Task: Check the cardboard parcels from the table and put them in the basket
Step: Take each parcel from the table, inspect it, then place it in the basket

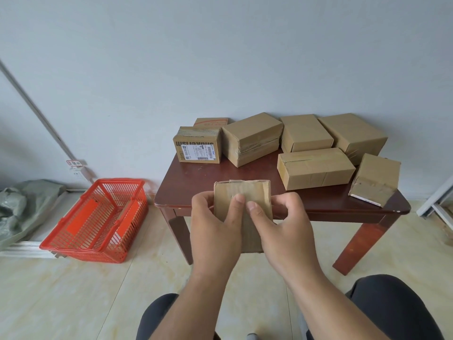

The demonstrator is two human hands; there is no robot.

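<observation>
I hold a small brown cardboard parcel (245, 192) in front of the table's near edge. My left hand (215, 224) grips its left side and my right hand (282, 227) grips its right side, both thumbs pressed on the face turned to me. Several more cardboard parcels (315, 168) lie on the dark wooden table (196, 190); the far-left one (197, 148) carries a printed shipping label. A red plastic basket (98, 219) stands on the floor left of the table, with nothing visible inside.
A grey-green bag (22, 207) lies on the floor at far left against the wall. White frame pieces (438, 204) lean at the right edge. My knees in dark trousers (387, 303) show at the bottom. Pale tiled floor surrounds the table.
</observation>
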